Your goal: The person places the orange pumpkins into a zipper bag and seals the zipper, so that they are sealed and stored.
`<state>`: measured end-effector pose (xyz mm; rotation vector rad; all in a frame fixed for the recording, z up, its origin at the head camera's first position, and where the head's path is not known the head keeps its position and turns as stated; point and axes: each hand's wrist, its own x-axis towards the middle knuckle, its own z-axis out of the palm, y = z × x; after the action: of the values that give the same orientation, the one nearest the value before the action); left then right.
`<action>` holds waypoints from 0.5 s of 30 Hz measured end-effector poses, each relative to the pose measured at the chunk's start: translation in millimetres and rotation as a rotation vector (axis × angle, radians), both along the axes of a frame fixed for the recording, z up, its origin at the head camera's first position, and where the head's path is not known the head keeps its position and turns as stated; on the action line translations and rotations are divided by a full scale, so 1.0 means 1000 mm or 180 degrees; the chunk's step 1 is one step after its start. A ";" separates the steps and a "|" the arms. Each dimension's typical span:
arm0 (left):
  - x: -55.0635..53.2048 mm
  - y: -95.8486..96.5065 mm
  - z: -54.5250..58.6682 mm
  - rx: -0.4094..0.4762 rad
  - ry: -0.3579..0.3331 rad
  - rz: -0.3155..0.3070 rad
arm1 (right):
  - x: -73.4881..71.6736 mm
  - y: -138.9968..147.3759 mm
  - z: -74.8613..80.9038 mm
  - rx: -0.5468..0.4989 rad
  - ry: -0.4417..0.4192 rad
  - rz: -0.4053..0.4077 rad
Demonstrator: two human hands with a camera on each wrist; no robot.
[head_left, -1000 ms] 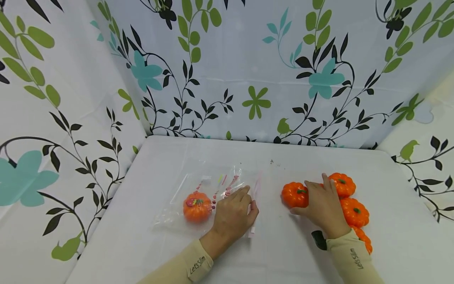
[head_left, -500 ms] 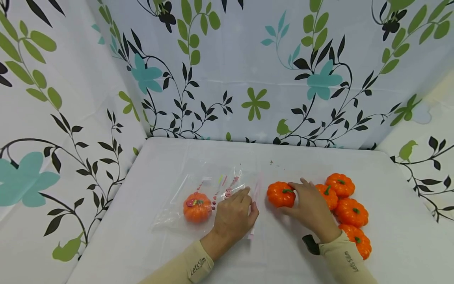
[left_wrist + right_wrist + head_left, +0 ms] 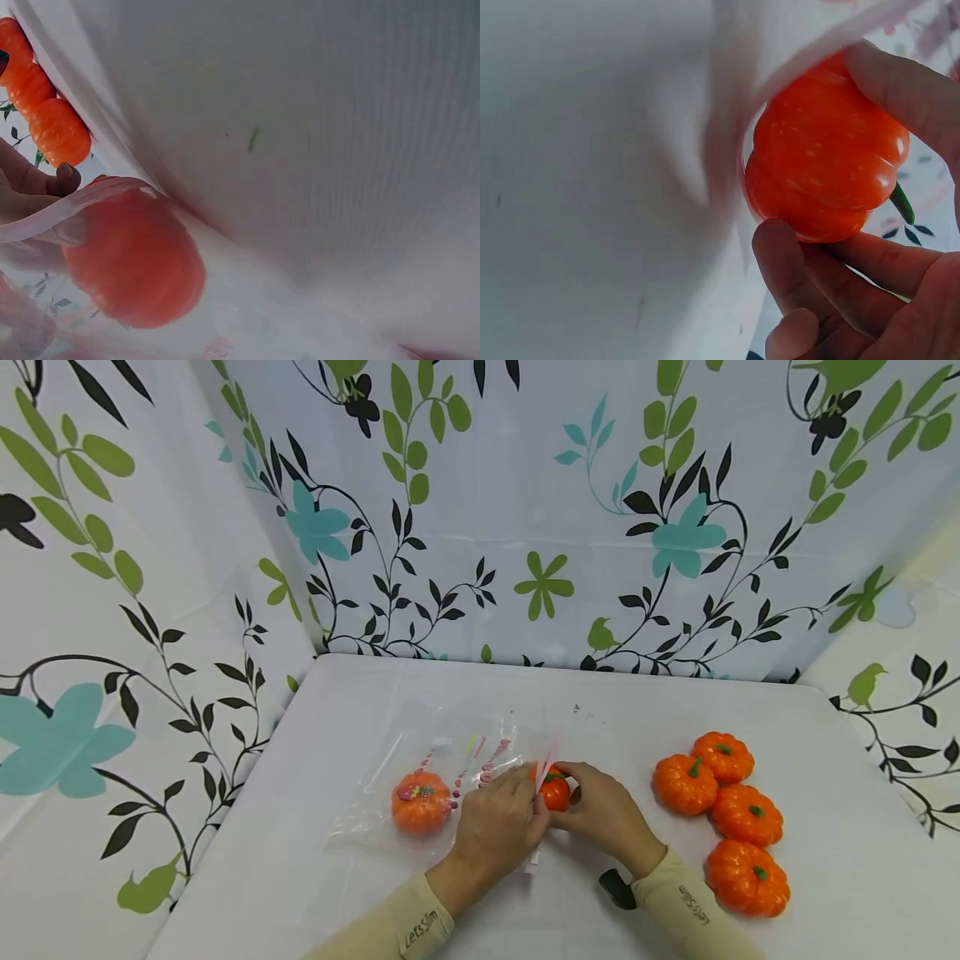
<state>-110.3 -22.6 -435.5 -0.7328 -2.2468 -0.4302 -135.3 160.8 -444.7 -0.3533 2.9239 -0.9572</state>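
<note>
A clear zip bag [image 3: 367,806] lies flat on the table, its pink-edged mouth facing right. Inside it is one orange toy pumpkin [image 3: 422,803] with a label over it. At the mouth my left hand [image 3: 495,814] grips the bag's raised edge. My right hand [image 3: 609,818] holds a second toy pumpkin [image 3: 555,792] between thumb and fingers at the opening. The right wrist view has this pumpkin [image 3: 825,150] with its green stem toward the palm and the bag's rim around its far side. Through the film, the left wrist view shows the same pumpkin [image 3: 139,262].
Several more toy pumpkins [image 3: 685,785] sit in a touching cluster to the right of my right hand. The white table [image 3: 465,681] is bordered by a leaf-and-flower patterned cloth [image 3: 480,527] at the back and sides.
My right hand has carried one pumpkin left from the cluster to the bag's mouth. The bag's edge is now lifted beside it. The left hand has barely moved.
</note>
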 end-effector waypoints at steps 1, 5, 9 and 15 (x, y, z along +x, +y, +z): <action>0.000 0.001 0.000 0.0009 0.0004 -0.0011 | -0.001 -0.002 -0.001 -0.0003 -0.0012 -0.0002; -0.001 0.002 -0.002 0.0053 0.0062 -0.0066 | -0.003 -0.010 -0.004 -0.0091 -0.0018 0.0038; -0.003 0.004 -0.005 0.0097 0.0145 -0.0102 | -0.007 -0.018 -0.007 -0.0285 0.0021 0.0116; -0.002 0.005 -0.004 0.0124 0.0147 -0.0117 | -0.013 -0.028 -0.013 -0.0561 0.0195 0.0379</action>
<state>-112.6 -17.2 -440.0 -0.7574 -2.1789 -0.4688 -147.8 132.5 -458.1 -0.5676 2.8395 -1.2092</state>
